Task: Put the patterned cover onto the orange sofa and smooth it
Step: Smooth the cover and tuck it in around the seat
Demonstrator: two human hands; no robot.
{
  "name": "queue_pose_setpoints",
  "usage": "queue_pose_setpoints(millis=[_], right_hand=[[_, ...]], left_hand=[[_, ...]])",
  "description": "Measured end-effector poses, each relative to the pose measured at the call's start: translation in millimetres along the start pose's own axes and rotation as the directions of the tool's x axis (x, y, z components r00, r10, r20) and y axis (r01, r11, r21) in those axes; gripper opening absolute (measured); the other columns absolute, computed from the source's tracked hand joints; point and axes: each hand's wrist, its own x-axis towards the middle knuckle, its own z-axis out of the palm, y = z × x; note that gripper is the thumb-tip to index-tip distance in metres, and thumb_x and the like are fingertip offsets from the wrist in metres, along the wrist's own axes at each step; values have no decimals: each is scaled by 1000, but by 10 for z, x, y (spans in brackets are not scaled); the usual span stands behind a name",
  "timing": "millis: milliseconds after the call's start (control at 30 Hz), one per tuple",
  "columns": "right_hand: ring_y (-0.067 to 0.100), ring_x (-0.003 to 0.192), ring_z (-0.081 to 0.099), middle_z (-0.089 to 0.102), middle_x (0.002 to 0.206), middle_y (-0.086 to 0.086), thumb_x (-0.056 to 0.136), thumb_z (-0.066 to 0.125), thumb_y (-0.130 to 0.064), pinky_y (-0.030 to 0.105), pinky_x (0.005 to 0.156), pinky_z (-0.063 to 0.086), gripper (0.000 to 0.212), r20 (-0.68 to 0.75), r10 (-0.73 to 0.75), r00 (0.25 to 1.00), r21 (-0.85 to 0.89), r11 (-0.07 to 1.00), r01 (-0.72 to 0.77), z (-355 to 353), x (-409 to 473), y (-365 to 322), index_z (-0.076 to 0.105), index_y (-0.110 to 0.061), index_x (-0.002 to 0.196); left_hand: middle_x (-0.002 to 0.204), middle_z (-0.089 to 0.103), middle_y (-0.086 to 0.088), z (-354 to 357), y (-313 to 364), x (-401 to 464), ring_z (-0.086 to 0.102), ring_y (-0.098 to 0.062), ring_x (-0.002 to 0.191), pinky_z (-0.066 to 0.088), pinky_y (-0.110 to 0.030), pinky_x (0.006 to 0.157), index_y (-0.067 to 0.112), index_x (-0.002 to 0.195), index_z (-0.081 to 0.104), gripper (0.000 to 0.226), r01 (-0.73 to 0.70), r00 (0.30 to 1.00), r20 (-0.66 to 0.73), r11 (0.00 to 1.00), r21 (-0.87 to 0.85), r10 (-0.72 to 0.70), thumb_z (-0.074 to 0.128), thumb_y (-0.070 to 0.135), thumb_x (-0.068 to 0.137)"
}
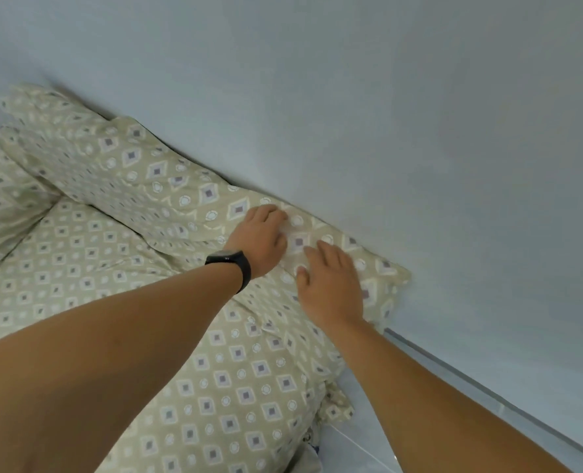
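Cover: beige cotton-looking patterned cover (235,377), printed with grey-centred diamonds and small rings; I see it draped over the whole sofa, from seat to backrest and over the far armrest at the left.
Sofa: none of its orange shows from my head view; the cover hides all of it. Its back edge sits against the pale wall (419,131).
Left hand: my left hand (259,238) lies palm down on the top edge of the backrest, near the right end, fingers spread flat and pressed on the fabric. Nothing is gripped; it is only pressing.
Right hand: my right hand (331,285) is just beside the left, also palm down on the backrest's right corner, fingers loosely extended, touching the cover. I see no fold pinched in it.
Watch: black band (238,264) on the left wrist.
Fabric state: creases run along the fold where backrest meets seat; wrinkles bunch below the right hand at the right front corner, where the cover's hem hangs toward the floor.
Floor: pale tiles (361,435) at the lower right, with a grey skirting strip (488,387) along the wall.
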Motion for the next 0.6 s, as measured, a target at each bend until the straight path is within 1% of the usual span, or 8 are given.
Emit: queue_pose_setpoints(millis=[33,133,167,267,333,433,500,600], right_hand=[[29,141,32,37,154,5,97,36,-42,46,119,24,54,46,-33,998,-44,998,35,58,94,-83,42,-19,146],[29,142,27,29,157,5,97,36,-47,46,120,19,60,75,-131,989,-98,986,138,193,433,-419,33,-19,151],[29,142,27,28,157,4,96,37,-49,46,120,19,62,89,-164,983,-104,980,172,229,555,-546,32,-20,151],[29,140,26,24,158,1,93,42,-58,47,117,20,70,152,-228,962,-137,959,249,376,948,-919,26,-25,153],[29,141,26,21,159,-2,86,48,-68,47,118,19,82,168,-197,966,-126,967,219,493,1135,-1023,20,-31,154],[25,140,34,31,154,-4,71,50,-84,45,115,27,103,190,-105,976,-97,987,125,540,1312,-1028,12,-37,154],[25,134,42,39,148,-3,64,46,-90,44,110,34,111,208,-76,975,-127,986,104,530,1352,-989,9,-36,154],[24,131,46,42,146,-1,63,41,-94,43,106,37,114,189,-68,980,-159,982,99,537,1382,-1005,7,-35,155]], left_hand=[[145,43,-1,-75,-133,-16,33,-22,136,41,-40,108,18,138,49,45,50,998,-32,999,17,-49,48,23,94],[145,41,-1,-354,-646,-18,35,-25,134,45,-42,100,19,138,47,44,203,978,-69,973,110,-196,47,26,95],[147,40,-2,-449,-826,-9,36,-26,134,44,-43,100,21,139,45,44,251,967,-59,960,119,-246,46,27,96],[159,27,-1,-709,-1381,103,29,-27,144,37,-47,111,26,150,34,52,329,941,28,931,161,-337,45,34,99],[162,23,1,-796,-1675,224,28,-28,145,36,-49,113,29,154,27,55,319,938,83,931,177,-337,42,38,102],[161,24,2,-926,-1915,436,36,-29,140,43,-49,105,33,153,27,51,305,946,50,933,192,-320,39,33,103],[154,33,0,-990,-1941,547,41,-30,133,48,-48,96,33,149,34,45,285,951,36,919,272,-306,39,31,104],[118,51,-3,-1048,-1976,700,50,-28,107,49,-43,79,22,117,53,18,229,970,2,914,334,-244,43,29,104]])
